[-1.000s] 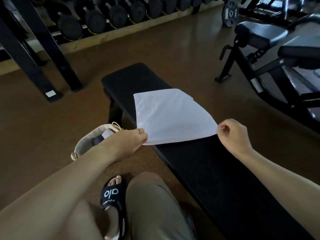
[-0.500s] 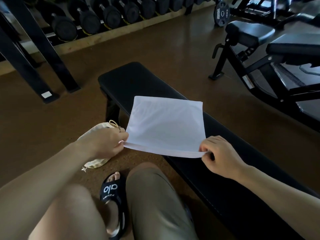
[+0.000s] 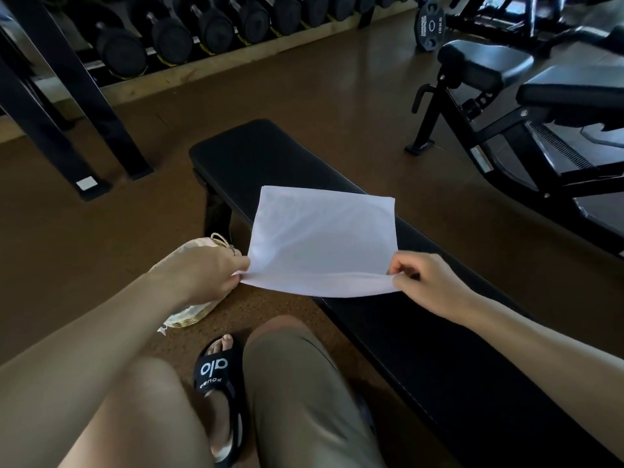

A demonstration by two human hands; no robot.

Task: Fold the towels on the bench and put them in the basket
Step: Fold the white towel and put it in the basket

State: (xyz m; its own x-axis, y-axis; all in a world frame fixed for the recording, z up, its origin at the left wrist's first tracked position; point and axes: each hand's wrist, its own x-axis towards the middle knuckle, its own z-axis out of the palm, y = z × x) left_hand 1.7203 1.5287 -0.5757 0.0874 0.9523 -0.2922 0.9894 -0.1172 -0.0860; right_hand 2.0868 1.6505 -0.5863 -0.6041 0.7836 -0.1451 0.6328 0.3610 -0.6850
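Two hands on one towel, each pinching a near corner. Nearest the camera: bare knee, khaki shorts, black sandal [image 3: 218,383] on the brown floor. Left hand [image 3: 202,275] has thumb & fingers closed on the near-left corner of the white towel [image 3: 322,238]; right hand [image 3: 427,282] pinches the near-right corner, fingers curled in. Near edge is lifted just off the black table [image 3: 422,349] and sags a little between the grips; far part of the towel appears to rest flat on the pad, with the left part overhanging the table's left edge.

Basket [image 3: 192,310] sits on the floor just left of the table, mostly hidden under the left wrist; only the woven rim, pale liner & a string loop show. What's inside, can't tell.

Handling, as a guess: thin, light, soft cloth, no stiffness, so it'll droop wherever it isn't held. Looks already doubled over, so layers may slide apart; pinch through all layers at the corners, keep the edge taut, then carry near edge to far edge for the next fold. Not fragile, low slip risk on the textured pad.

Further off: dumbbell rack [image 3: 189,32] along the wall, another gym machine [image 3: 506,106] to the right.
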